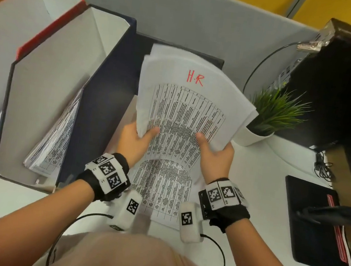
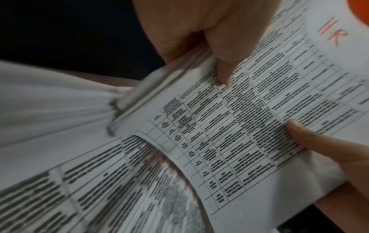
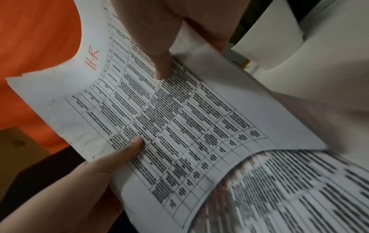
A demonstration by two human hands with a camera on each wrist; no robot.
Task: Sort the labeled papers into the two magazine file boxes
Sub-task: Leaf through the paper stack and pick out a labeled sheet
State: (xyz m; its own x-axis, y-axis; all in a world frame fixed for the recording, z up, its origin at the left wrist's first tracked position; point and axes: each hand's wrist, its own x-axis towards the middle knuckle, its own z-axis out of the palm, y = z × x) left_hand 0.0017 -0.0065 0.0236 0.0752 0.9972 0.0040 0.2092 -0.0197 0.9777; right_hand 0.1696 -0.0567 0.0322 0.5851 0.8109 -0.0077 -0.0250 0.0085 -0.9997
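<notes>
Left hand (image 1: 135, 138) and right hand (image 1: 215, 151) each pinch the raised H.R bundle (image 1: 192, 104), thumbs on top. Beneath: unsorted sheet (image 1: 161, 188) on the desk. Both file boxes, navy (image 1: 100, 92) and red (image 1: 50, 29), already hold papers; sorting judged partway.

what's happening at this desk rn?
A person is sorting papers. Both hands, left hand and right hand, grip a sheaf of printed sheets marked "H.R" in red, lifted above another printed sheet on the white desk. Two magazine file boxes stand to the left: the dark blue box already holds papers, and so does the red-edged box beside it.
</notes>
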